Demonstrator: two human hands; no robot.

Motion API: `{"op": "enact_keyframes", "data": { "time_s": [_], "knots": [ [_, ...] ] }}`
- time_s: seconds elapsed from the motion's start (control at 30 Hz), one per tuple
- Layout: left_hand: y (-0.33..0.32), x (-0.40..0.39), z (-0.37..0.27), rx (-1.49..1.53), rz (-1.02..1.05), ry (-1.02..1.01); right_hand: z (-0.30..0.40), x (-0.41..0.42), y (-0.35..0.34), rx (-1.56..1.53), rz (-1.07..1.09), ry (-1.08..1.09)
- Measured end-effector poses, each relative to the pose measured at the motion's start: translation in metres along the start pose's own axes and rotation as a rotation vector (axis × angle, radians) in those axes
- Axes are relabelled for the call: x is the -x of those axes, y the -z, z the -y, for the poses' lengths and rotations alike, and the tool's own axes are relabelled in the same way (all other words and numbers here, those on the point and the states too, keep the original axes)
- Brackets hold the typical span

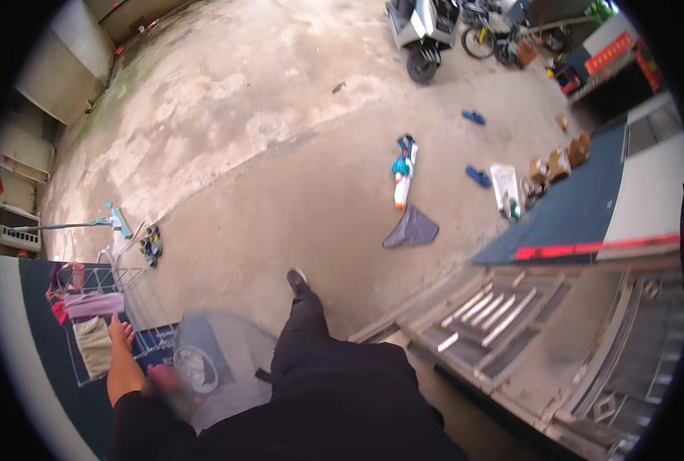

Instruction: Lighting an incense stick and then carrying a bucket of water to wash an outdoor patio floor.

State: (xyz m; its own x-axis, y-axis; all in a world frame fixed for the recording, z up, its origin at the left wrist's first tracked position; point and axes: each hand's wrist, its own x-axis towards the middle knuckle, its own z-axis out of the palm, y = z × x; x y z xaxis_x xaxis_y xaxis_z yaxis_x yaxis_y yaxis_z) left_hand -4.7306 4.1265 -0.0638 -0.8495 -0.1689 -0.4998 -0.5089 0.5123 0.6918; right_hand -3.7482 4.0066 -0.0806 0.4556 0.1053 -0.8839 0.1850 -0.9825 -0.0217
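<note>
My left hand (122, 331) is at the left, its fingers apart and nothing seen in it. It is beside a beige cloth (93, 347) and just below a pink-lilac towel (94, 304), both hanging on a white wire drying rack (124, 279). Whether the hand touches either cloth cannot be told. My right hand is out of view. Ahead of my outstretched leg, a grey cloth (412, 227) lies on the concrete floor, close to a white, orange and blue toy water gun (404, 178).
Blue slippers (478, 176) and cardboard boxes (559, 164) lie towards the right wall. A silver scooter (423, 29) stands farther off. At the left is a floor squeegee (120, 223). A metal door (491, 322) with glazed panels is at the lower right.
</note>
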Motion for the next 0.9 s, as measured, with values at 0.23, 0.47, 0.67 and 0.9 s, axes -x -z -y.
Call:
{"op": "enact_keyframes", "data": {
  "time_s": [0.23,0.47,0.67,0.9],
  "knots": [
    [-0.134,-0.09,-0.143,-0.685,0.54,-0.026,0.208,0.006,-0.054,0.217,-0.056,0.138],
    [-0.25,-0.207,-0.315,-0.616,0.598,-0.279,0.528,0.048,-0.186,0.189,0.121,0.419],
    [-0.214,-0.309,-0.492,-0.569,0.262,-0.269,0.793,0.007,-0.302,0.274,0.074,0.48],
    [-0.231,-0.372,-0.648,-0.752,0.239,-0.346,1.103,0.083,-0.407,0.481,-0.009,0.802]
  ]
}}
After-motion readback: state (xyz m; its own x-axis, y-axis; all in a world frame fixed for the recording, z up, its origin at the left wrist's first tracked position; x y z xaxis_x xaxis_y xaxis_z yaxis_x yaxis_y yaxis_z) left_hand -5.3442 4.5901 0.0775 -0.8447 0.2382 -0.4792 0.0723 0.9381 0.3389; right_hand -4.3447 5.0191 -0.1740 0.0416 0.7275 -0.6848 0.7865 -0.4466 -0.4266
